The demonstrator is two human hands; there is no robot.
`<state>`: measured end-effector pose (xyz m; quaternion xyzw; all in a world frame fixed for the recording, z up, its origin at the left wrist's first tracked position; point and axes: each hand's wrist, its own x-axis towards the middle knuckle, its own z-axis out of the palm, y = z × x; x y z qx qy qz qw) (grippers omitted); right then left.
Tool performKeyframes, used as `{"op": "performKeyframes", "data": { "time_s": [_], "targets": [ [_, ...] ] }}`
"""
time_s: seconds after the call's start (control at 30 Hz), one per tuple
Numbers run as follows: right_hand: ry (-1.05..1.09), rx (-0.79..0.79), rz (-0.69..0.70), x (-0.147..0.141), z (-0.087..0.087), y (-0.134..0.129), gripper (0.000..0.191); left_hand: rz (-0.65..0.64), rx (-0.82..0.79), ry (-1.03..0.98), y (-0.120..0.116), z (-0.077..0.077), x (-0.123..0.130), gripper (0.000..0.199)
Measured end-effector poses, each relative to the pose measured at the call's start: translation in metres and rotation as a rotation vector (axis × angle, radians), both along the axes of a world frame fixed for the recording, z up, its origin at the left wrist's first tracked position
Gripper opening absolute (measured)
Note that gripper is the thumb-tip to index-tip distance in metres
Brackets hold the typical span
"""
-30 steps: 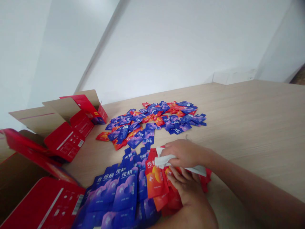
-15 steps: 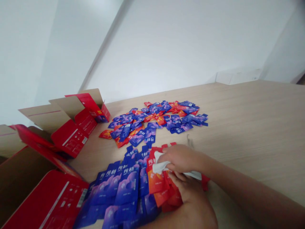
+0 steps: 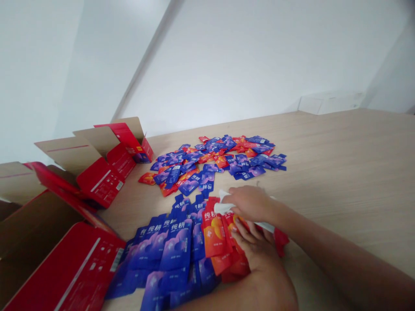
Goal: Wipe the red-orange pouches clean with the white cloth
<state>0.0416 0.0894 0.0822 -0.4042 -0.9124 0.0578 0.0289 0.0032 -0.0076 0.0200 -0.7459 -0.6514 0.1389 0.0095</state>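
Note:
My right hand is closed on a white tissue, at the top end of the overlapping red-orange pouches. Just nearer to me, my left hand lies on those same pouches with its fingers stretched out, pressing on them. It hides part of the red-orange pouches, and some red ones show beyond it to the right. To the left, purple-blue pouches are laid out in overlapping rows, most with their printed fronts up.
A loose heap of mixed blue and red pouches lies farther back. Opened red cartons with raised flaps stand along the left side. At the far right, a white box sits against the wall on the wooden table.
My right hand has slid the tissue away from me, toward the top ends of the red-orange pouches, baring more of the front one. My left hand stays on the pouches. The view has shifted slightly.

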Motion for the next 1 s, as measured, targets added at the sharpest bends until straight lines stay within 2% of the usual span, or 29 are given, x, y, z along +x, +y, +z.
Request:
{"op": "performKeyframes", "data": {
  "time_s": [0.1, 0.17, 0.27, 0.37, 0.47, 0.6, 0.7, 0.87, 0.93, 1.0],
  "targets": [
    [0.050, 0.045, -0.008, 0.003, 0.004, 0.001, 0.035, -0.003, -0.009, -0.039, -0.001, 0.001, 0.000, 0.046],
    [0.092, 0.012, 0.056, 0.003, 0.005, 0.000, 0.037, 0.007, -0.016, -0.004, 0.000, 0.002, 0.000, 0.046],
    [0.085, -0.043, 0.097, 0.004, 0.000, 0.003, 0.030, 0.015, -0.018, 0.010, 0.000, 0.000, 0.000, 0.044],
    [0.001, -0.051, -0.002, 0.009, -0.006, 0.011, 0.025, 0.005, 0.019, -0.047, -0.001, -0.003, -0.001, 0.043],
    [-0.005, -0.001, -0.062, 0.012, -0.003, 0.013, 0.028, 0.011, 0.055, -0.070, -0.002, -0.003, -0.002, 0.043],
    [0.063, -0.041, 0.086, 0.008, 0.002, 0.003, 0.025, -0.004, -0.030, -0.006, -0.001, 0.001, 0.000, 0.044],
    [0.050, -0.099, 0.177, 0.004, -0.003, 0.001, 0.020, 0.005, -0.018, 0.072, -0.001, 0.003, 0.000, 0.045],
    [-0.009, 0.001, -0.029, 0.009, -0.006, 0.010, 0.025, -0.008, 0.032, -0.001, -0.002, -0.001, -0.002, 0.047],
    [0.007, -0.005, -0.017, 0.012, -0.004, 0.011, 0.025, -0.008, 0.040, 0.001, -0.002, -0.003, -0.003, 0.048],
    [0.040, -0.047, 0.082, 0.012, -0.002, 0.010, 0.023, -0.018, 0.032, 0.029, -0.001, -0.006, -0.002, 0.049]
  ]
}}
